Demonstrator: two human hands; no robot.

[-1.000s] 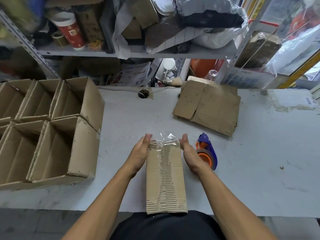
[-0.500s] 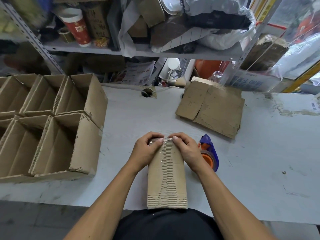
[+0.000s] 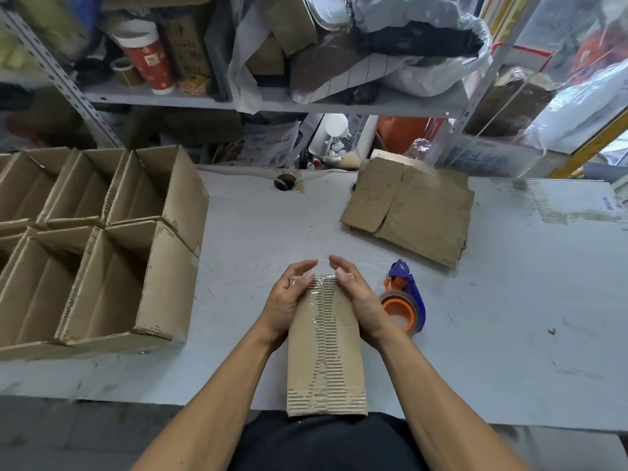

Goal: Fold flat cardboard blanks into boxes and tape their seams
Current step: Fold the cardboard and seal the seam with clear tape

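Across the pale grey worktable [image 3: 509, 300] everything is lying within reach, and going from biggest to smallest: a block of open, already folded brown cardboard boxes [image 3: 102, 253] is standing along the left edge, a short stack of flat brown cardboard blanks [image 3: 411, 212] is lying at the far right of centre, and a narrow brown cardboard box with its taped seam facing up [image 3: 326, 345] is sitting at the near edge, its near end touching the person's dark shirt. Clear tape is running down that seam and wrapping over the far end. Both hands are cupping the far end: the left hand [image 3: 289, 300] is pressing against the left side with fingers loosely curved and tips lifting clear above the end, gripping nothing; the right hand [image 3: 356, 294] is resting on the right side likewise, fingers relaxed, its thumb pressing on the tape at the corner. Just beside the right wrist a blue and orange tape dispenser [image 3: 404, 300] is lying on its side.

This box is looking light and fairly stiff along its walls, though the torn, corrugated flaps are probably crushing easily. Holding it by the two long side walls is likely safest; the glossy tape is likely slippery, so pressing rather than pinching there is the better choice
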